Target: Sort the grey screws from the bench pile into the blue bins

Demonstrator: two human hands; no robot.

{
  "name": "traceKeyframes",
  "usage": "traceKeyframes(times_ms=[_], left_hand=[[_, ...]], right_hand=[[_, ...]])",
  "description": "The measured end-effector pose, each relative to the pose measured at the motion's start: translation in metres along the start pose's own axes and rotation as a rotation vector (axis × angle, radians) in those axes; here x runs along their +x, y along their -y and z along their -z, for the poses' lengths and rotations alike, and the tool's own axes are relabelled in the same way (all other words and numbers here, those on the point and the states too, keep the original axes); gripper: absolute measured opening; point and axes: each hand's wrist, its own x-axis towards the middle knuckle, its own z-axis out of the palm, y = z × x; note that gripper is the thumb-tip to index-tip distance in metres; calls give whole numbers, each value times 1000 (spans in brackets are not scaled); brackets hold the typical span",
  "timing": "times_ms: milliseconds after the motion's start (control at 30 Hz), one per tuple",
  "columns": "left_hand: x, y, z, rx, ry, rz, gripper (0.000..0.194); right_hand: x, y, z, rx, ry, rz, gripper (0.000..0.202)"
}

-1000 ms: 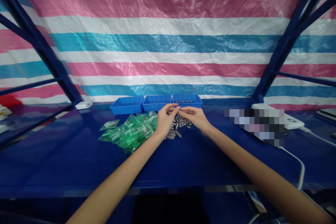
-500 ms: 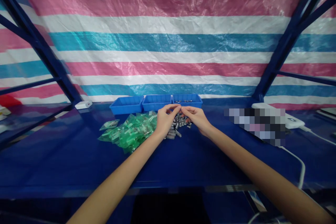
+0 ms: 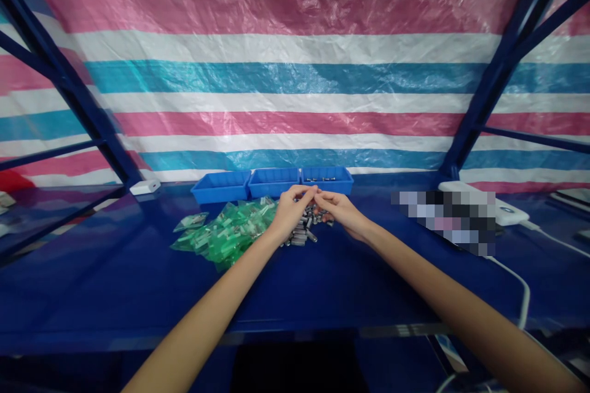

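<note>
My left hand (image 3: 292,207) and my right hand (image 3: 340,209) meet fingertip to fingertip above a pile of small grey metal cylinders (image 3: 302,236). Both are closed in a pinch, and whatever lies between the fingers is too small and covered to make out. Part of the metal pile is hidden behind the hands. Just left of my left hand lies a heap of green-tinted clear plastic bags (image 3: 228,233) with small parts inside.
Behind the hands stand three blue bins in a row: a left bin (image 3: 221,195), a middle bin (image 3: 274,189) and a right bin (image 3: 338,186) with a few small metal parts. A white adapter (image 3: 145,187), a blurred-out device (image 3: 449,221) and a white cable (image 3: 525,295) lie on the blue table (image 3: 322,295).
My fingertips have drawn slightly closer together, with the right hand shifting a little left. The whole view has tilted slightly. The bags and bins stay where they were.
</note>
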Motion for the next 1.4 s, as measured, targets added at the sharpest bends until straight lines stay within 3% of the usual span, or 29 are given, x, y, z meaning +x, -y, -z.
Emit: traceKeyframes(times_ms=[200, 433, 800, 867, 1000, 1167, 1267, 1400], left_hand=[[-1, -2, -2, -92, -46, 77, 26], [1, 5, -3, -38, -111, 23, 24], [-3, 6, -6, 79, -116, -23, 35], [-5, 5, -7, 175, -61, -72, 34], [-11, 2, -8, 486, 220, -262, 24], [-17, 2, -7, 712, 420, -388, 21], [-19, 4, -6, 831, 504, -442, 18], [-20, 5, -7, 908, 517, -460, 16]], right_hand=[[-1, 3, -1, 100, -3, -42, 23], [-1, 7, 1, 98, -100, -51, 24], [3, 8, 4, 95, -267, -29, 25], [5, 8, 9, 117, -347, -21, 22], [9, 6, 20, 118, -484, -4, 16], [12, 4, 25, 109, -546, -21, 13], [14, 2, 26, 116, -535, -21, 12], [17, -2, 29, 85, -520, 10, 13]])
